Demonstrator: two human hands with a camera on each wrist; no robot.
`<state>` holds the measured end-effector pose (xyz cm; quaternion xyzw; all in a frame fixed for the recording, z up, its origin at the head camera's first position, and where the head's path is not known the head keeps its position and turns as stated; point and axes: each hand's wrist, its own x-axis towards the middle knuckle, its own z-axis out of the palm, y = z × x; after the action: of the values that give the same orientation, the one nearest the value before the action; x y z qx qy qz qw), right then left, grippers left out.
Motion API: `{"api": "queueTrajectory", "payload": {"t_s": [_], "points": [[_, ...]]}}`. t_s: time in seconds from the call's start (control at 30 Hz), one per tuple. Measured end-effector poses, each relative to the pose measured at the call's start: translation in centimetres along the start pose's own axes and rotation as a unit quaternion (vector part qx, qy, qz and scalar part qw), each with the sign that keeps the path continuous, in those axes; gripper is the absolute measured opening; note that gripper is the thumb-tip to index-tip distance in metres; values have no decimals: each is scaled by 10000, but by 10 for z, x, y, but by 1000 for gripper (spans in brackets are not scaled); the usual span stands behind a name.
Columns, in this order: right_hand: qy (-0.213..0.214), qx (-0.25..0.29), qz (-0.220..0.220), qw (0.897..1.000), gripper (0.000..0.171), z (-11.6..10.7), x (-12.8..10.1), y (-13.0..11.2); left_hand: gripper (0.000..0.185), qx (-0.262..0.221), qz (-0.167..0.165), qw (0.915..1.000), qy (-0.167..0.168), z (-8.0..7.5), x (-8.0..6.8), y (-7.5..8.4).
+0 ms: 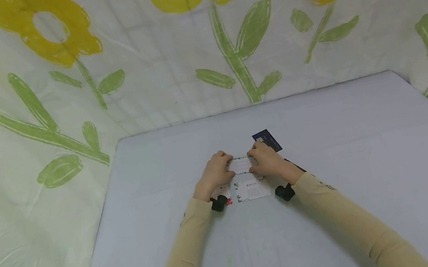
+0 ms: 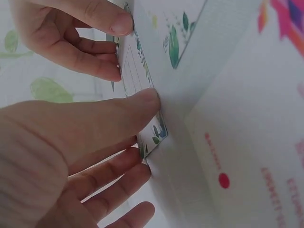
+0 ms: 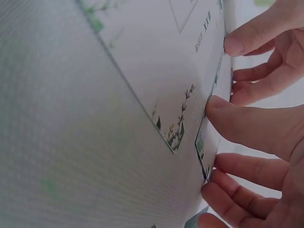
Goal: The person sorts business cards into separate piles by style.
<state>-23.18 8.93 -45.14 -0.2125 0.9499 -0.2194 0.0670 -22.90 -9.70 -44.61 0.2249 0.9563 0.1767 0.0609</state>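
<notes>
A small white card with a leafy border [image 1: 241, 165] lies flat on or just above the table, between both hands. My left hand [image 1: 216, 171] pinches its left end, thumb [image 2: 145, 104] at the near long edge and fingers at the far one. At the other end, my right hand [image 1: 266, 160] grips it the same way, its thumb [image 3: 221, 105] along the near edge. Just nearer lies a larger white card with leaf corners [image 1: 252, 189]. Under the left wrist, a white card with red flowers [image 1: 228, 200] is partly covered.
Beyond the right hand lies a dark card with a gold chip [image 1: 269, 141]. Another dark edge [image 1: 295, 165] shows by the right wrist, mostly hidden. Black wrist cameras [image 1: 219, 203] hang beneath the wrists. The pale table [image 1: 351, 149] meets a flower-printed curtain [image 1: 174, 97].
</notes>
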Motion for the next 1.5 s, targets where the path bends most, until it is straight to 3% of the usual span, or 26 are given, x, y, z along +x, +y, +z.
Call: {"api": "queueTrajectory", "payload": {"t_s": [0.13,0.3,0.5,0.67,0.77,1.0,1.1,1.3,1.5], "points": [[133,233,45,9996,45,0,0,1,45,-362,-94,9992,107,-1,0,1],[343,776,204,9962,41,1,0,1,41,-954,-221,9940,478,0,1,4],[923,1165,38,9889,20,1,-4,2,20,-1549,-209,9804,1199,3,-1,5],[1462,1751,-379,9729,12,-8,-15,3,14,-1981,52,9675,1568,-3,-10,10],[1381,2065,-425,9677,12,-12,-21,7,14,-2101,184,9673,1408,-6,-15,12],[542,2318,-62,9712,15,-13,-37,12,13,-2329,165,9708,554,-6,-29,16],[345,2304,39,9725,14,-9,-41,12,13,-2383,95,9705,343,-2,-33,17],[157,2104,211,9773,14,-1,-44,8,11,-2411,-194,9700,254,5,-39,19],[137,1806,316,9829,13,0,-45,4,10,-2294,-121,9725,380,9,-42,20]]}}
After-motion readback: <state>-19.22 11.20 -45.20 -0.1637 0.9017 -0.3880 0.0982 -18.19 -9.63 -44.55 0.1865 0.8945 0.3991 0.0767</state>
